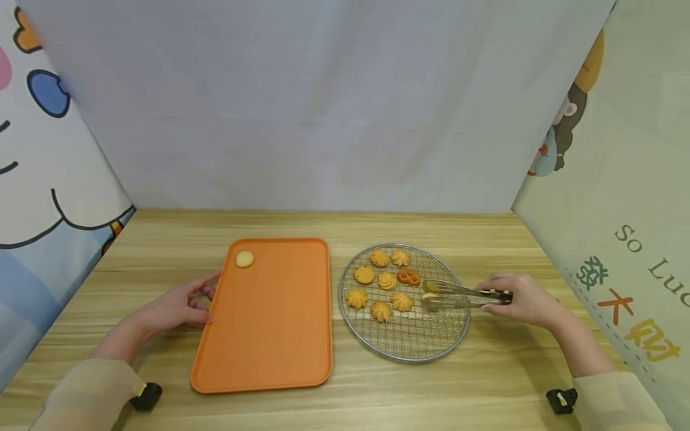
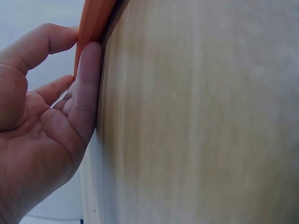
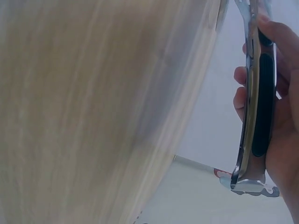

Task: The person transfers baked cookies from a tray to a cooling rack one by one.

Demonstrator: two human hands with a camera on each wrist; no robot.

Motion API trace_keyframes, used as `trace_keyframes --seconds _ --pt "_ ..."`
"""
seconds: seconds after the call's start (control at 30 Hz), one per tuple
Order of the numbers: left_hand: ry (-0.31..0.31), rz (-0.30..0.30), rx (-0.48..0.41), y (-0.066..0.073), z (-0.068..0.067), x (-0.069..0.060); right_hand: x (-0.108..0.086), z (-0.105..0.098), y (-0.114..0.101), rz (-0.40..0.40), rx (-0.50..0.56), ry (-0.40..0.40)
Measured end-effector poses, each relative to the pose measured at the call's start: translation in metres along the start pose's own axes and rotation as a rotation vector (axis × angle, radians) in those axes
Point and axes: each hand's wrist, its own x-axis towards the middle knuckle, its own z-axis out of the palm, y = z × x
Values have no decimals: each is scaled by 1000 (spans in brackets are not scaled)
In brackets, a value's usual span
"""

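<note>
My right hand (image 1: 525,299) holds metal tongs (image 1: 469,293) with dark grips. Their tips reach over the right part of a round wire rack (image 1: 409,359). A pale biscuit (image 1: 429,296) shows between the tips; whether they touch it I cannot tell. Several golden cookies (image 1: 387,281) and a brown pretzel (image 1: 408,276) lie left of the tips. My left hand (image 1: 175,305) holds the left rim of an orange tray (image 1: 269,323), its thumb and fingers at the edge in the left wrist view. One round pale biscuit (image 1: 245,259) lies in the tray's far left corner.
Tray and rack stand side by side on a wooden table (image 1: 377,401), with a narrow gap between them. A pale cloth wall (image 1: 323,120) closes off the back. Printed panels (image 1: 620,239) stand at both sides.
</note>
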Motion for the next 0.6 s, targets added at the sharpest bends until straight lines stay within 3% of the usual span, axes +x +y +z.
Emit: trace_keyframes --seconds 0.6 --pt "4 -13 -3 1 0 0 0 1 1 15 46 -45"
